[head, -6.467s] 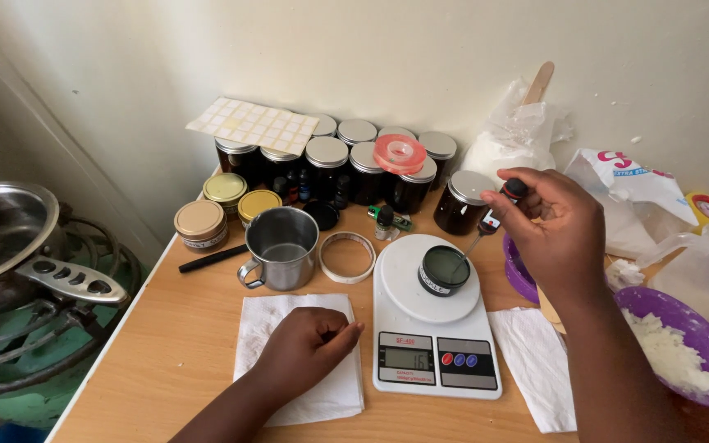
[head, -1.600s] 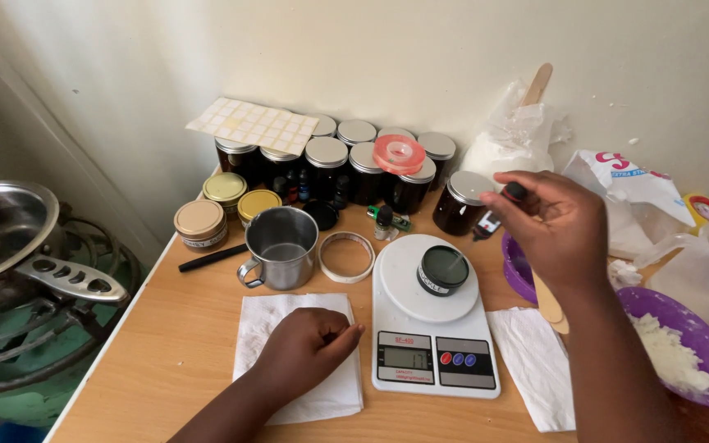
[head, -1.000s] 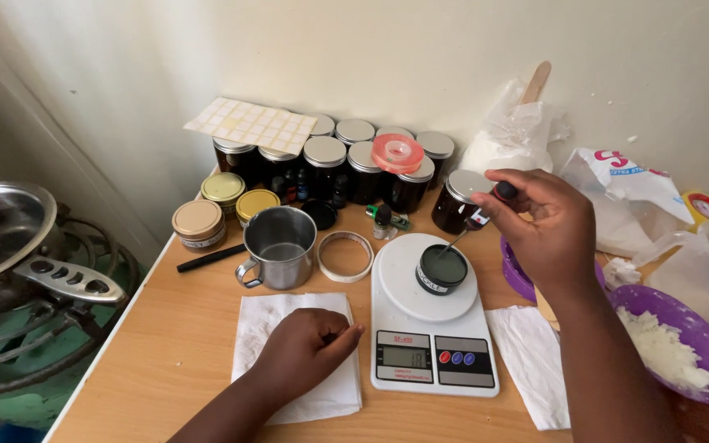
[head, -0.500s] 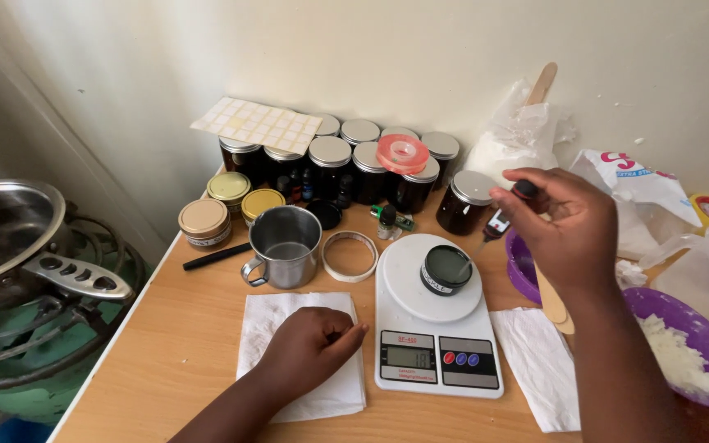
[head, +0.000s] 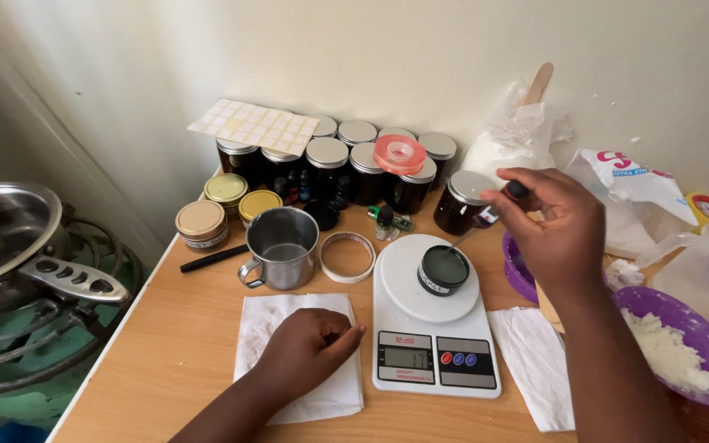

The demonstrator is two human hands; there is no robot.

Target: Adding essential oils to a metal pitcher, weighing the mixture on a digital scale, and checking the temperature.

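Light wooden tabletop [head: 166, 344] against a pale wall. On it: white digital scale [head: 432, 328], steel mug [head: 282, 246], tape ring [head: 348, 256], black marker [head: 213, 258], white napkin [head: 297, 361] under the left hand [head: 309, 349], second napkin [head: 535, 369] right of the scale, dark lidded jars [head: 346, 168] along the back, purple bowl [head: 683, 344] at far right.

Shiny metal mug [head: 283, 246], matt wooden table [head: 182, 344], crinkled paper napkin [head: 268, 324].

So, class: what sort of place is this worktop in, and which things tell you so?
Probably a small home workshop for making balms or cosmetics. A digital scale bears a small dark tin, rows of lidded dark jars stand along the wall, and the right hand holds a dropper above the tin.
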